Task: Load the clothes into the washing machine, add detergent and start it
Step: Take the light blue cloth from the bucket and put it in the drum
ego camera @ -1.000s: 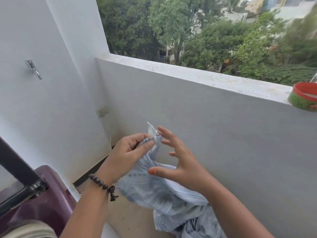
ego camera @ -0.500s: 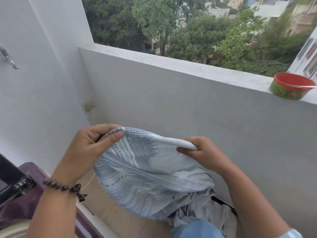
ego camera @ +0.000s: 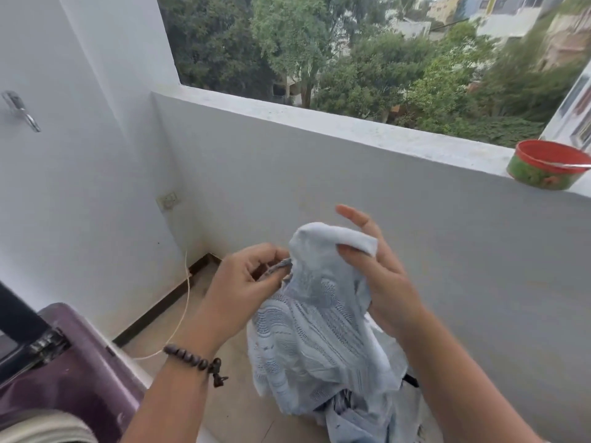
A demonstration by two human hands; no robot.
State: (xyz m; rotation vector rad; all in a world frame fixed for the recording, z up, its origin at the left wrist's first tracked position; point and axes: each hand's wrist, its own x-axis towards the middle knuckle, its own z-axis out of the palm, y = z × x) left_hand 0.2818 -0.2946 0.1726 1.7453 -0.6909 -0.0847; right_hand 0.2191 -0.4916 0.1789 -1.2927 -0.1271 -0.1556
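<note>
A pale blue patterned garment (ego camera: 315, 334) hangs between both hands in front of the balcony wall. My left hand (ego camera: 243, 282), with a bead bracelet on its wrist, pinches a dark edge of the cloth. My right hand (ego camera: 380, 276) holds the garment's top fold between thumb and fingers, its other fingers spread. More pale clothes (ego camera: 361, 420) lie heaped below the garment. The purple top of the washing machine (ego camera: 76, 372) shows at the lower left, its dark lid (ego camera: 19, 327) raised.
A red and green tub (ego camera: 547, 164) stands on the parapet ledge (ego camera: 351, 123) at the right. A wall socket (ego camera: 167, 199) sits near the corner, with a thin cord (ego camera: 184, 311) running down to the tiled floor. A metal hook (ego camera: 20, 110) sticks out of the left wall.
The garment was stretched wide between both hands; now the hands are close together and the cloth hangs bunched. My right hand has shifted its hold to the top fold.
</note>
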